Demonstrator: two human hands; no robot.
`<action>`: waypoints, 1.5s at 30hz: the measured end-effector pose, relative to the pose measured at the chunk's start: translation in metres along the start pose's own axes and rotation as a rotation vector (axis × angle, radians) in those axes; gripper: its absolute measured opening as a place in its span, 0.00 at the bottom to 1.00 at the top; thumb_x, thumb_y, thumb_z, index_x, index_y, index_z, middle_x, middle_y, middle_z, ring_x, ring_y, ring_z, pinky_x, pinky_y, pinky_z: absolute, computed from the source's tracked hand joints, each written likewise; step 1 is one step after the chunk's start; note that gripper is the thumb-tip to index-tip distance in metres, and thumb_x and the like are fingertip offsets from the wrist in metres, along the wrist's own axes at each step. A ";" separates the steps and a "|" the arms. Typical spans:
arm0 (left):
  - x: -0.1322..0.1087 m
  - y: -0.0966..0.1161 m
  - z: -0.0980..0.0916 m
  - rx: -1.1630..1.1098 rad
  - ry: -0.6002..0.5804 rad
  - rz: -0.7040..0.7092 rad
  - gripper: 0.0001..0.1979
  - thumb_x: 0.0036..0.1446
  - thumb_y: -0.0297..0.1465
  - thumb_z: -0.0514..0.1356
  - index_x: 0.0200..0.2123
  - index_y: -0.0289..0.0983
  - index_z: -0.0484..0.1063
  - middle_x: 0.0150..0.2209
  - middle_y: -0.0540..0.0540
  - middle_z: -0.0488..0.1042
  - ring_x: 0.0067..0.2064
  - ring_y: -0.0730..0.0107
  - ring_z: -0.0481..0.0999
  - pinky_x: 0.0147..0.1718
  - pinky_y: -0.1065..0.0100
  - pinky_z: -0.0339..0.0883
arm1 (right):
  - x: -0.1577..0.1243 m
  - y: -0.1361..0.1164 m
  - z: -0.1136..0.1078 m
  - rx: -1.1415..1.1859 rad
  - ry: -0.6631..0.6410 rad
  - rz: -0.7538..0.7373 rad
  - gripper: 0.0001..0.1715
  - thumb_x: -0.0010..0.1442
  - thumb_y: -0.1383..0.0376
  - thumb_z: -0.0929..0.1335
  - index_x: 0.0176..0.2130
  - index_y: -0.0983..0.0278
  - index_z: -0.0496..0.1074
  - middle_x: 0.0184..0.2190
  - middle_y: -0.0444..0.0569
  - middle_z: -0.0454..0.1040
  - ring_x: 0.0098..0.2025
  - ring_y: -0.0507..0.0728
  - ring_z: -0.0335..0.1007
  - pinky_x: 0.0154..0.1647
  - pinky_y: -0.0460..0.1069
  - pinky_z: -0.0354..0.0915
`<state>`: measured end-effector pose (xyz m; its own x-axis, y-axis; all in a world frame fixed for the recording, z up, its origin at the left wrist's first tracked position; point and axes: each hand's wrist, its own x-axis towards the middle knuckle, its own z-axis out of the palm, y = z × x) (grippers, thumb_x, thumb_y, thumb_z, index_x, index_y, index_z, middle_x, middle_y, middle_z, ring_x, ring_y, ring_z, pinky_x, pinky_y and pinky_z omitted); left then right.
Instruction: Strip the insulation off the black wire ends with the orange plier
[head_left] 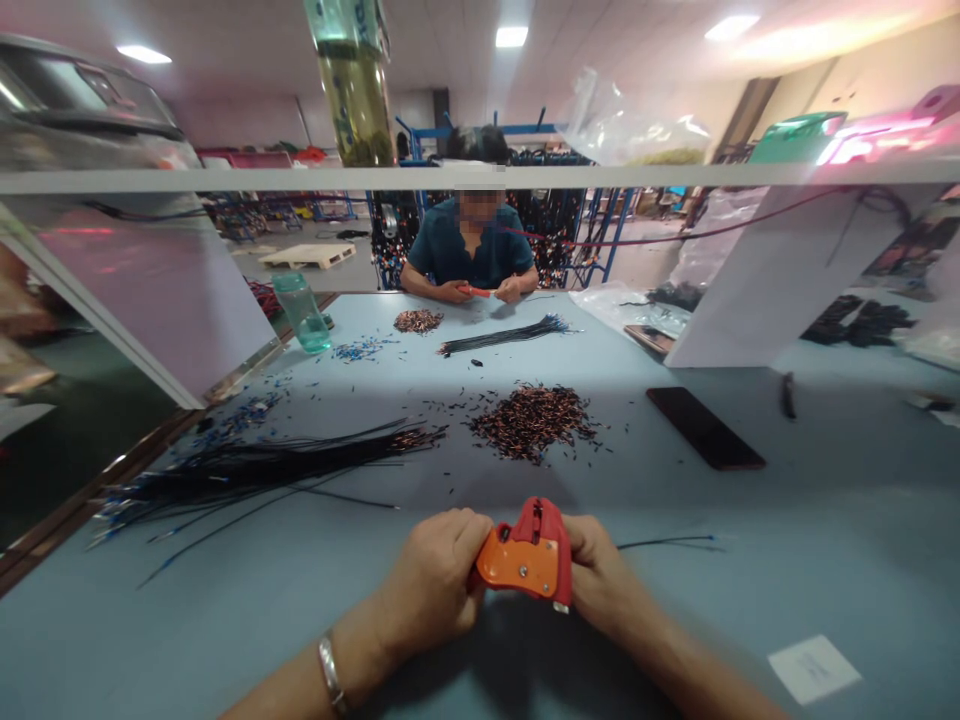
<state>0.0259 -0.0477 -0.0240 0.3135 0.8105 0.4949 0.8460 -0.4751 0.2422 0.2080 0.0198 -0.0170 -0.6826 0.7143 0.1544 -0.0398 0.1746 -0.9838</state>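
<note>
An orange and red hand tool (523, 565) is held level above the near part of the blue-grey table. My left hand (442, 570) is closed round its left end. At the tool's right side, my right hand (600, 565) has its fingers pressed together; a thin black wire (667, 542) with a blue end sticks out to the right of it. Beyond the tool lies a heap of small black and copper pieces (532, 422). A long bundle of black wires (277, 465) with blue and copper ends rests to the left.
A dark phone (705, 428) and a white label (815, 669) lie on the right. Across the table (360, 640), a person (471, 245) holds a red tool. A shelf (262, 180) spans above, and a green bottle (301, 313) stands at the back left.
</note>
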 end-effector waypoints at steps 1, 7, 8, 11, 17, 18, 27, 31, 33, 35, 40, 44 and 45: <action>0.000 0.000 0.000 0.005 0.005 0.006 0.07 0.51 0.24 0.52 0.35 0.39 0.61 0.27 0.46 0.70 0.27 0.63 0.69 0.25 0.65 0.60 | 0.000 0.000 0.000 -0.003 0.003 -0.001 0.17 0.57 0.61 0.67 0.21 0.64 0.65 0.19 0.40 0.60 0.23 0.49 0.51 0.23 0.43 0.54; 0.000 -0.002 0.000 0.012 -0.008 0.003 0.08 0.51 0.23 0.53 0.36 0.39 0.61 0.27 0.46 0.71 0.27 0.63 0.69 0.26 0.66 0.59 | 0.000 0.000 0.000 -0.001 -0.004 -0.005 0.14 0.57 0.62 0.66 0.22 0.65 0.66 0.20 0.41 0.61 0.24 0.49 0.55 0.25 0.44 0.57; 0.000 -0.002 0.000 0.007 -0.010 0.002 0.08 0.51 0.23 0.53 0.35 0.39 0.62 0.27 0.46 0.71 0.27 0.64 0.69 0.26 0.66 0.59 | 0.000 0.000 0.000 0.003 -0.006 -0.004 0.14 0.57 0.63 0.66 0.22 0.65 0.66 0.21 0.41 0.62 0.24 0.50 0.56 0.26 0.44 0.57; 0.000 -0.001 -0.001 -0.006 -0.008 0.005 0.08 0.51 0.23 0.52 0.35 0.39 0.62 0.26 0.47 0.71 0.27 0.64 0.69 0.26 0.66 0.59 | 0.000 0.000 -0.001 -0.001 -0.003 0.001 0.14 0.57 0.63 0.66 0.22 0.65 0.66 0.20 0.41 0.62 0.24 0.50 0.57 0.26 0.44 0.58; 0.001 -0.002 -0.001 0.019 0.000 0.025 0.07 0.51 0.23 0.52 0.34 0.39 0.61 0.26 0.47 0.71 0.26 0.64 0.69 0.24 0.66 0.58 | -0.001 0.001 0.000 -0.020 -0.013 0.004 0.13 0.57 0.64 0.66 0.22 0.65 0.67 0.21 0.42 0.65 0.24 0.50 0.58 0.25 0.44 0.58; 0.001 -0.003 -0.001 0.019 0.002 0.029 0.06 0.51 0.23 0.52 0.33 0.39 0.61 0.25 0.47 0.71 0.25 0.64 0.69 0.24 0.66 0.58 | -0.001 0.001 0.000 -0.019 -0.017 0.003 0.13 0.57 0.65 0.65 0.22 0.65 0.67 0.21 0.42 0.65 0.24 0.50 0.58 0.25 0.43 0.58; -0.001 -0.004 0.000 0.017 -0.012 0.032 0.04 0.53 0.26 0.54 0.33 0.39 0.61 0.25 0.47 0.70 0.25 0.65 0.68 0.23 0.66 0.57 | 0.000 0.002 0.000 0.001 -0.017 -0.028 0.11 0.56 0.67 0.66 0.23 0.66 0.68 0.20 0.40 0.63 0.23 0.48 0.55 0.24 0.43 0.56; 0.001 -0.004 0.001 0.024 0.002 0.022 0.04 0.54 0.25 0.53 0.34 0.39 0.61 0.26 0.47 0.70 0.26 0.64 0.68 0.25 0.66 0.58 | 0.000 0.003 0.000 -0.023 -0.012 -0.027 0.12 0.56 0.66 0.65 0.22 0.66 0.67 0.20 0.40 0.62 0.23 0.48 0.54 0.25 0.43 0.56; 0.001 -0.003 0.001 0.033 0.010 0.010 0.05 0.54 0.25 0.53 0.35 0.39 0.61 0.27 0.46 0.70 0.27 0.64 0.68 0.25 0.66 0.58 | 0.000 0.003 0.000 -0.017 -0.009 -0.037 0.13 0.56 0.66 0.65 0.21 0.65 0.66 0.20 0.40 0.60 0.23 0.48 0.52 0.24 0.42 0.55; 0.001 -0.003 0.001 0.039 0.018 0.003 0.06 0.53 0.25 0.53 0.36 0.39 0.61 0.27 0.46 0.70 0.28 0.63 0.67 0.26 0.65 0.58 | 0.000 0.003 0.000 -0.003 -0.001 -0.039 0.13 0.56 0.66 0.65 0.21 0.65 0.66 0.19 0.39 0.59 0.23 0.48 0.51 0.23 0.42 0.54; 0.002 -0.001 0.000 0.026 0.009 0.005 0.09 0.51 0.25 0.54 0.37 0.38 0.61 0.29 0.44 0.70 0.30 0.62 0.67 0.28 0.64 0.59 | 0.000 0.006 0.000 0.009 0.002 0.008 0.11 0.56 0.65 0.67 0.24 0.66 0.70 0.21 0.40 0.63 0.24 0.49 0.53 0.25 0.42 0.57; 0.003 -0.001 -0.001 0.032 0.025 0.032 0.10 0.51 0.24 0.53 0.38 0.37 0.61 0.30 0.43 0.70 0.31 0.61 0.66 0.29 0.62 0.59 | -0.001 0.008 0.001 0.025 -0.005 0.053 0.10 0.55 0.64 0.68 0.24 0.66 0.70 0.21 0.41 0.65 0.24 0.49 0.55 0.26 0.43 0.59; 0.004 -0.001 0.000 0.029 0.030 0.036 0.09 0.51 0.24 0.53 0.38 0.37 0.62 0.30 0.43 0.70 0.31 0.61 0.66 0.29 0.62 0.59 | -0.001 0.008 0.001 0.026 -0.007 0.061 0.10 0.55 0.64 0.68 0.24 0.66 0.70 0.21 0.41 0.65 0.24 0.49 0.56 0.26 0.44 0.59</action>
<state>0.0265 -0.0446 -0.0221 0.3309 0.7824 0.5276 0.8470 -0.4928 0.1996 0.2079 0.0199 -0.0249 -0.6893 0.7184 0.0933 -0.0170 0.1127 -0.9935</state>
